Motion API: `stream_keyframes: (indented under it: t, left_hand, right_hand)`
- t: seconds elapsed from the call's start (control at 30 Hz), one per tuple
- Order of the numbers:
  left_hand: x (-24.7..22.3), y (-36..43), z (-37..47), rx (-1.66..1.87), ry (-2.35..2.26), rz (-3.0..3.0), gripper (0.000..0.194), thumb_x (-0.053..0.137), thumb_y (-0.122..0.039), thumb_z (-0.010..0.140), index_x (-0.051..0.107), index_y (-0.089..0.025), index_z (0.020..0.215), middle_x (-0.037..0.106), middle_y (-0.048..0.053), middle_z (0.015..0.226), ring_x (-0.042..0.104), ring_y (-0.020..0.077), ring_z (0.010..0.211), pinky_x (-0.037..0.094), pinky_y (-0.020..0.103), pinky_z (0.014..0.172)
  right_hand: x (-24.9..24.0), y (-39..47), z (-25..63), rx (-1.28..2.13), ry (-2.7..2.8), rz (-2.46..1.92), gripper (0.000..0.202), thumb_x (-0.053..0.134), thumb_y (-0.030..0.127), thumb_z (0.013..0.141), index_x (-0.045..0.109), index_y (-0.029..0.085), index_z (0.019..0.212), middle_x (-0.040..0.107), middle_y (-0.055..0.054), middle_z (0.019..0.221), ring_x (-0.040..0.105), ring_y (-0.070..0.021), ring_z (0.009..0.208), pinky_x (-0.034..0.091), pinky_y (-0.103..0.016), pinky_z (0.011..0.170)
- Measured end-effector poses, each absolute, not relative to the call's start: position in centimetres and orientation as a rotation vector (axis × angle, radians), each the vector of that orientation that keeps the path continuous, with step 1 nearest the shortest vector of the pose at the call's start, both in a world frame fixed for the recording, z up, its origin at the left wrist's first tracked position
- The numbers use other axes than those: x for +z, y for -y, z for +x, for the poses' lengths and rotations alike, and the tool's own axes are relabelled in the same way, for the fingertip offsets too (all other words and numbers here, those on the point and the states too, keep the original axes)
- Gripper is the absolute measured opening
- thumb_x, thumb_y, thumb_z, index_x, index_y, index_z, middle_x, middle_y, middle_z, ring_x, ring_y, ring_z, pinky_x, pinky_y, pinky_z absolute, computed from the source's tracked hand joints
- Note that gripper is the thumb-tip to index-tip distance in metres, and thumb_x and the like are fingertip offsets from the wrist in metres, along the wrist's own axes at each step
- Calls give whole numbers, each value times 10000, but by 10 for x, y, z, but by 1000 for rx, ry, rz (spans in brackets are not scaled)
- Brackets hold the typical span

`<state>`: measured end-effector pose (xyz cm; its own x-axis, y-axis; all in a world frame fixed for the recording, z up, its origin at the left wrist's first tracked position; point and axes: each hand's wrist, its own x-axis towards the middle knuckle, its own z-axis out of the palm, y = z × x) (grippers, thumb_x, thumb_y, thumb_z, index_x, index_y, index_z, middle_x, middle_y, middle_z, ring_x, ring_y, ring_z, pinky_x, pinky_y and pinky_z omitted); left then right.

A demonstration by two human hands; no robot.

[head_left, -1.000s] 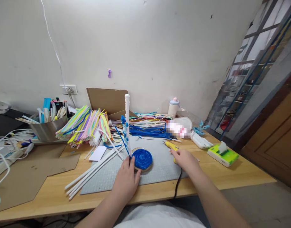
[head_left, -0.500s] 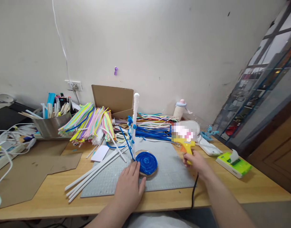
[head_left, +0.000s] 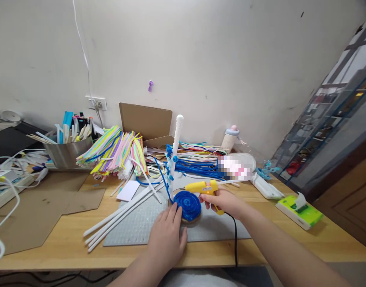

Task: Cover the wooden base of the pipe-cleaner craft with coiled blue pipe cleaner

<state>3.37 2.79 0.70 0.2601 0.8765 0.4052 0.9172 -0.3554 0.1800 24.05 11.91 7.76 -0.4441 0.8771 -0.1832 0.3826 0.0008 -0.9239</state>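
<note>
My right hand [head_left: 224, 201] is wrapped round the handle of a yellow hot glue gun [head_left: 199, 187]. A white glue stick [head_left: 235, 181] sticks out of its back end, and its nozzle points left at the foot of an upright white fuzzy stem [head_left: 177, 137]. Small blue fuzzy pieces [head_left: 169, 151] run along the stem's left side. Beside its foot lies a round base covered with a blue coil [head_left: 187, 204]. My left hand [head_left: 167, 229] lies with outstretched fingers on the base's near left edge. A blue pipe cleaner [head_left: 161, 175] leans by the stem.
A grey cutting mat [head_left: 132, 229] lies under the work, with several white rods [head_left: 120, 215] across its left part. Bundled pastel pipe cleaners [head_left: 111, 153] and blue ones [head_left: 197, 168] lie behind. Right stands a green tissue pack [head_left: 300, 211]. A black cord [head_left: 235, 239] hangs over the front edge.
My right hand has brought the glue gun leftward and turned its nozzle toward the foot of the white stem. My left hand stays on the blue base. The view has shifted slightly.
</note>
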Motion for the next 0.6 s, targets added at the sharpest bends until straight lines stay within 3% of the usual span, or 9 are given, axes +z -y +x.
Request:
stream_keyframes:
  t: [0.1, 0.2, 0.33, 0.43, 0.6]
  left_hand:
    - [7, -28, 34, -686, 1727, -2433, 501, 479, -273, 795, 507, -132, 1275, 523, 141, 1322, 516, 303, 1161, 460, 445, 930]
    - [8, -28, 34, -701, 1732, -2447, 498, 465, -246, 798, 504, -131, 1280, 540, 131, 1303, 519, 294, 1151, 464, 439, 927]
    - [11, -27, 36, -680, 1742, -2462, 488, 452, -236, 801, 516, -124, 1272, 554, 120, 1289, 511, 301, 1152, 457, 445, 928]
    - [13, -26, 36, -656, 1745, -2480, 484, 451, -236, 801, 521, -128, 1268, 548, 115, 1298, 503, 303, 1158, 455, 446, 921]
    - [15, -24, 36, -674, 1758, -2494, 487, 438, -227, 815, 504, -109, 1282, 539, 123, 1305, 487, 294, 1170, 444, 446, 929]
  right_hand:
    - [71, -125, 224, 1267, 1992, -1445, 439, 514, 573, 794, 617, 167, 661, 499, 32, 470, 405, -74, 363, 308, -195, 359]
    - [73, -127, 212, 1091, 2085, -1459, 409, 549, 558, 778, 640, 182, 644, 512, 34, 459, 411, -80, 366, 310, -202, 368]
    - [81, -126, 203, 1050, 2181, -1329, 270, 582, 450, 783, 712, 214, 773, 654, 17, 642, 548, -131, 568, 419, -220, 523]
    - [84, -125, 201, 1054, 2258, -1264, 271, 565, 435, 794, 720, 227, 874, 698, 12, 795, 585, -162, 696, 448, -246, 620]
    - [80, -129, 199, 1005, 2311, -1260, 328, 551, 471, 794, 702, 184, 837, 691, -1, 772, 565, -157, 669, 432, -247, 601]
